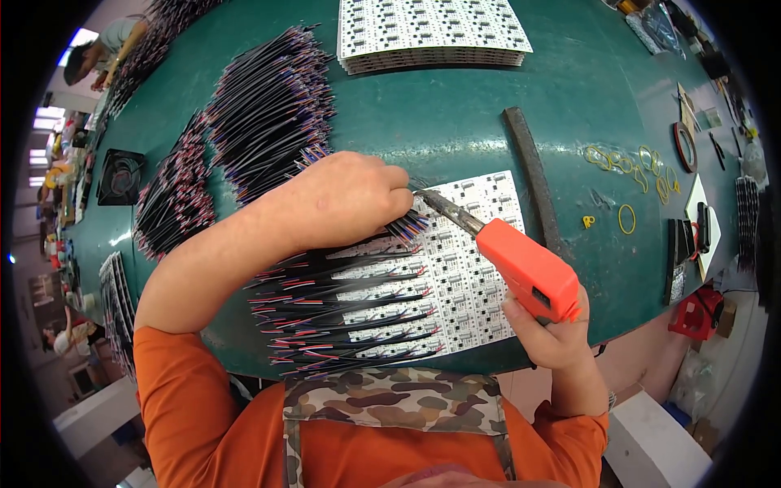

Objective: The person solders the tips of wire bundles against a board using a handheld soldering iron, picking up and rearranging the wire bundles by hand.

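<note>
My left hand (358,195) is closed round a bundle of thin black cables (407,228), whose stripped coloured ends stick out below the fingers. My right hand (547,340) grips an orange-red soldering gun (529,267). Its dark metal tip points left, close beside my left knuckles, over the top part of a white circuit board panel (472,281). Along the panel's left half, several rows of black cables (374,317) lie with their coloured ends on the board. My left hand hides the panel's upper left corner.
Large piles of black cables (272,106) lie at left. A stack of white circuit board panels (431,28) stands at the back. Right of the panel lies a dark bar (530,171). Yellow rubber bands (626,219) and a tape roll (685,146) are farther right. A black fan (121,176) sits far left.
</note>
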